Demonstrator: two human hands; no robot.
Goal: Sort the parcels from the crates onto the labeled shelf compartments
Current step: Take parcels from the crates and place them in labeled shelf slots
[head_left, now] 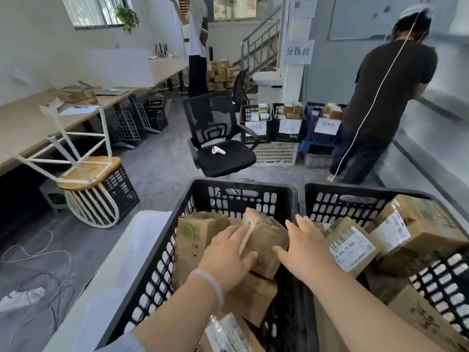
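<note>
A small cardboard parcel [266,240] sits tilted atop the heap in the left crate [241,184], near its right wall. The left hand [228,252] lies flat against its left face. The right hand [304,247], fingers straight and spread, touches its right edge. A taller box [195,240] crowds it on the left, and the right crate [355,191], also full, stands just beside.

Left hand [227,254], right hand [303,247], fingers extended

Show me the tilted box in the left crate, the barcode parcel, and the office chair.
tilted box [266,241], head view, middle of its brown face.
barcode parcel [351,247], head view, its white label.
office chair [228,161], head view, its black seat.
</note>
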